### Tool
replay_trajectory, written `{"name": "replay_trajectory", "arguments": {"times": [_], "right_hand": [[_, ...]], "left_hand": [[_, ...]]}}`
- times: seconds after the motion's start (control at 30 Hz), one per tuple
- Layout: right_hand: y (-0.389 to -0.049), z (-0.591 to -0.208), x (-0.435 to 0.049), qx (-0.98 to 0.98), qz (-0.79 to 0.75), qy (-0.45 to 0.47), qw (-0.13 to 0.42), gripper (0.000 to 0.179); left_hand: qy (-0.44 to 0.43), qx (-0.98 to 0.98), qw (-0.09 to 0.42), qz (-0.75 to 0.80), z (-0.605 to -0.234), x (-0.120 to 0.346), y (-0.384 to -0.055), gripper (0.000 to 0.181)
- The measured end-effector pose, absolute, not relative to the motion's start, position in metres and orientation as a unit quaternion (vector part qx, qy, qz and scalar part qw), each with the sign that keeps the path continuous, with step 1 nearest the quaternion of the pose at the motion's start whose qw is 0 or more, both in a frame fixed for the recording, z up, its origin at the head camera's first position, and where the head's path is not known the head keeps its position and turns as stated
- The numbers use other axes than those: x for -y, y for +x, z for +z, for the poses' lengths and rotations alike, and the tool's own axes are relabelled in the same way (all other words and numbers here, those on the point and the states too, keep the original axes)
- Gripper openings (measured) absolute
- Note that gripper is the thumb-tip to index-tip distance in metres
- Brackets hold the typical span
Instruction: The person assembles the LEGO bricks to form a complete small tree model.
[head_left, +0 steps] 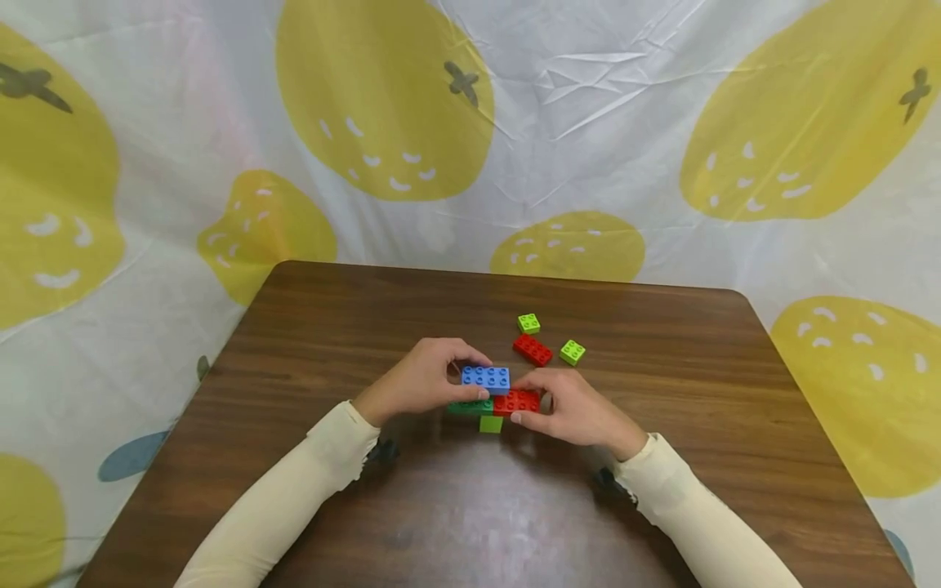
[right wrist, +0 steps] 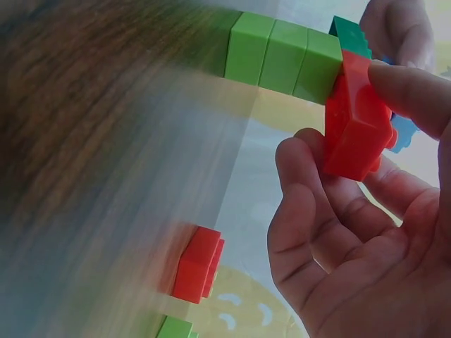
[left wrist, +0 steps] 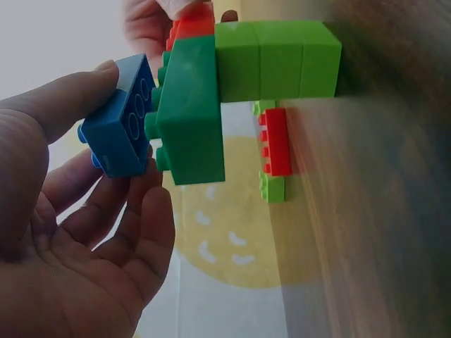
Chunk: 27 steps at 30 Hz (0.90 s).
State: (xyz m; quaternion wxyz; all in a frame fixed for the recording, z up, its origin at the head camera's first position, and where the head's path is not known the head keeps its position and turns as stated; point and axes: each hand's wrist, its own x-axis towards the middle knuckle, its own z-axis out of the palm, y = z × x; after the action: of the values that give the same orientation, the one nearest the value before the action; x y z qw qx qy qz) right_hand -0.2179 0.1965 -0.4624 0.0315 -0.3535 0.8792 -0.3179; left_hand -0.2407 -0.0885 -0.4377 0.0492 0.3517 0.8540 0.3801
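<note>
My left hand [head_left: 422, 380] pinches a blue building brick [left wrist: 120, 120] between thumb and fingers. In the left wrist view the brick's hollow underside faces the studs of a dark green brick [left wrist: 190, 113], with a narrow gap between. That green brick and a red brick [right wrist: 359, 116] lie side by side on top of a column of light green bricks [left wrist: 278, 60], several high, standing on the table. My right hand [head_left: 577, 408] grips the red brick at its outer end, thumb on one side and fingers on the other.
On the wooden table [head_left: 353, 310], beyond the hands, lie a loose red brick [head_left: 532, 349] and two small light green bricks, one behind it [head_left: 528, 323] and one to its right [head_left: 573, 352]. A lemon-patterned cloth [head_left: 588, 122] hangs behind the table's far edge.
</note>
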Motion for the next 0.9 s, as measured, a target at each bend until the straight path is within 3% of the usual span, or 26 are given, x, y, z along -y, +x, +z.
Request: {"name": "replay_trajectory", "arguments": {"times": [0.53,0.9], "right_hand": [[-0.215,-0.464,-0.195,-0.875,-0.327,-0.355,0.032,0.029],[-0.215,-0.467,-0.194,-0.882,-0.324,-0.339,0.045,0.025]], "left_hand": [[0.351,-0.858,0.045,0.371,-0.451,0.089,-0.228,0.034],[0.369,-0.861,0.014,0.35,-0.452,0.088,-0.227,0.035]]}}
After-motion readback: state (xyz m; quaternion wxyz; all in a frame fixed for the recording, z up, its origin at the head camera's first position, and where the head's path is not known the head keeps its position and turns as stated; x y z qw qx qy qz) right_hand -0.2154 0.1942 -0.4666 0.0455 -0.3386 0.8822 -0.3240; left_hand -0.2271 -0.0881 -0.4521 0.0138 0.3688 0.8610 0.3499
